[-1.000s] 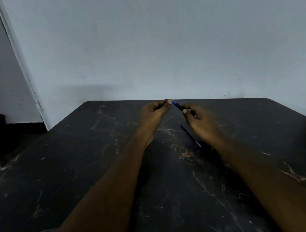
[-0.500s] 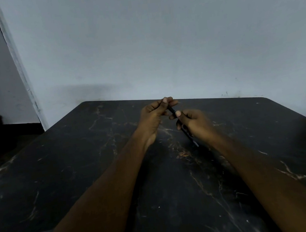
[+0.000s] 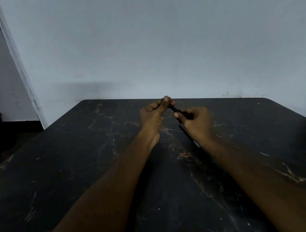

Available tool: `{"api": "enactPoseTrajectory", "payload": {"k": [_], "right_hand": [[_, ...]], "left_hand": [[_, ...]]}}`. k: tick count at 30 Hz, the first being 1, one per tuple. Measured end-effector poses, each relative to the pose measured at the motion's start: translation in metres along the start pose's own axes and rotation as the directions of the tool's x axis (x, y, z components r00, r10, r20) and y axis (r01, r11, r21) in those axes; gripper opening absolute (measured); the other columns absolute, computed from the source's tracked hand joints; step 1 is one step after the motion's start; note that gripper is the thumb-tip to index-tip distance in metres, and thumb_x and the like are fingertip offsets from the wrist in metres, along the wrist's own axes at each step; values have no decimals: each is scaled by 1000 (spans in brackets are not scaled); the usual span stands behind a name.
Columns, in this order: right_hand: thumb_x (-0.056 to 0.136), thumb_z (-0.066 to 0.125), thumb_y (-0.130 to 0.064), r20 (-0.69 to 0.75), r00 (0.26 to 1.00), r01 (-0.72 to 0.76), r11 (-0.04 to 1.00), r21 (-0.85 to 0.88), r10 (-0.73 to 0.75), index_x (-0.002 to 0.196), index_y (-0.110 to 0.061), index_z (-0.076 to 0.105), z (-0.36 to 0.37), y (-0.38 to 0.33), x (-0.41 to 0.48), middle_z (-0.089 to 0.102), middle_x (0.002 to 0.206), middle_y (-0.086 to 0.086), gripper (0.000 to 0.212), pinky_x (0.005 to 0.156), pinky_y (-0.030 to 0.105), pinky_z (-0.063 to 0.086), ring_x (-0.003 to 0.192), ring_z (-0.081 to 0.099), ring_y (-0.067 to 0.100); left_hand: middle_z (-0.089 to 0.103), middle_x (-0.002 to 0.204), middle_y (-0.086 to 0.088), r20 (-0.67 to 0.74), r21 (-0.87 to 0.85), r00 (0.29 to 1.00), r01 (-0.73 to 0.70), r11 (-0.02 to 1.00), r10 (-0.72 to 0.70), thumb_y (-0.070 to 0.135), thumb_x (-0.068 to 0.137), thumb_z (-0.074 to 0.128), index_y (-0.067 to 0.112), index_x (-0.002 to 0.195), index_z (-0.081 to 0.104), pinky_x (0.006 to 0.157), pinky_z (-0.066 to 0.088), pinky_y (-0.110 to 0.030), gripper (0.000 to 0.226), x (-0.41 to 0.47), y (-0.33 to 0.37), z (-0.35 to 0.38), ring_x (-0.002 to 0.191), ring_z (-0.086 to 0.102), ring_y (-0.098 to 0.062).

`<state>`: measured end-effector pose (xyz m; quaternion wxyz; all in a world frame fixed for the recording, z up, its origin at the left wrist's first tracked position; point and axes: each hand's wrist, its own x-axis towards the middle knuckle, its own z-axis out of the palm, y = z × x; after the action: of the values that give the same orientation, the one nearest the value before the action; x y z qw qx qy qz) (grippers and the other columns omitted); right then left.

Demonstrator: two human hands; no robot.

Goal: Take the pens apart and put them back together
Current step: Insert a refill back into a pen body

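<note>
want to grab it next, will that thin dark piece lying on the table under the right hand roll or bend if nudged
The thin dark piece looks slim and straight, so probably stiff and light. It seems round, and the black table looks smooth and flat, so a sideways nudge may roll it.

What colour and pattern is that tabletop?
The table is black with pale, brownish marble-like veins, seen best in the head view.

Both forearms reach forward; the left hand [image 3: 154, 113] pinches with its fingertips, the right hand [image 3: 198, 121] is curled closed
</note>
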<state>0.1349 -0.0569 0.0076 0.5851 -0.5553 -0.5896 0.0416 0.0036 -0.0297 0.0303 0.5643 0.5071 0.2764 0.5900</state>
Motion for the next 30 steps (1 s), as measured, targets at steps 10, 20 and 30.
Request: {"api": "enactPoseTrajectory", "payload": {"k": [10,20,30], "right_hand": [[91,63,-34,102,995,-18,1000,-17,19,65,-19,71,-9,2,0,62,52,-11,31,51,26,35,46,51,1],[90,62,-36,123,992,13,1000,18,-15,66,-19,70,-7,-1,-1,69,64,-4,31,62,33,49,60,63,10],[94,56,-39,106,994,-26,1000,-3,26,66,-22,71,-11,0,-1,59,48,-16,36,48,25,29,40,45,1]], "left_hand": [[73,109,13,46,77,994,91,993,-95,41,89,65,28,97,76,70,36,-31,19,-3,8,-5,88,55,-10],[68,73,9,-40,95,999,41,995,-38,41,82,74,23,73,70,57,38,-22,20,-1,3,-6,61,51,-3],[74,109,4,139,38,988,62,997,-67,21,91,61,24,98,74,63,34,-29,15,-1,8,-4,86,62,-12]]}}
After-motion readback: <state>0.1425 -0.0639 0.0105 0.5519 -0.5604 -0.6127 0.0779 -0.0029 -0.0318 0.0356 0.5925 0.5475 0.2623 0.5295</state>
